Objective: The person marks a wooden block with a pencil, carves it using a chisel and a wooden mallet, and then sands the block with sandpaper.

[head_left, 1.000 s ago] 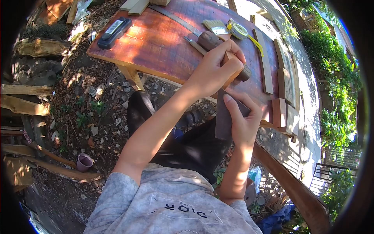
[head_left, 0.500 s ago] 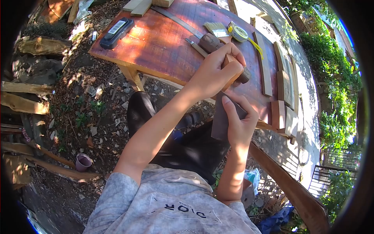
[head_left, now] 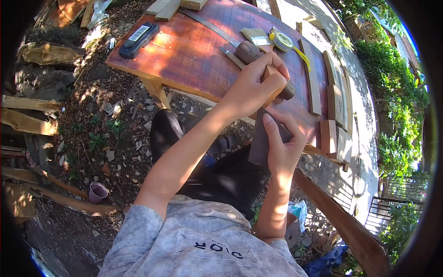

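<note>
My left hand point(head_left: 253, 85) is closed round a small wooden block point(head_left: 273, 94), over the near edge of the table. Just below it, my right hand point(head_left: 285, 141) pinches a dark grey sheet of sandpaper point(head_left: 260, 145), thumb on top. The sheet's upper end meets the lower end of the block, whose other faces are covered by my fingers. Behind my left hand lies a dark brown rounded piece of wood point(head_left: 248, 51), partly hidden. Beside it are a chisel-like tool point(head_left: 231, 57), a paintbrush point(head_left: 258, 37) and a yellow tape measure point(head_left: 282, 40).
The reddish wooden table point(head_left: 184, 60) bears a black case point(head_left: 138, 39), a metal ruler point(head_left: 210, 27) and a wooden strip point(head_left: 310, 76). Several wood blocks point(head_left: 328, 136) line its right edge. A plank point(head_left: 341, 221) slants at lower right; a small bucket point(head_left: 98, 192) stands on the ground.
My right hand and the sandpaper have shifted very slightly. My left hand keeps its grip on the block, nearly still.
</note>
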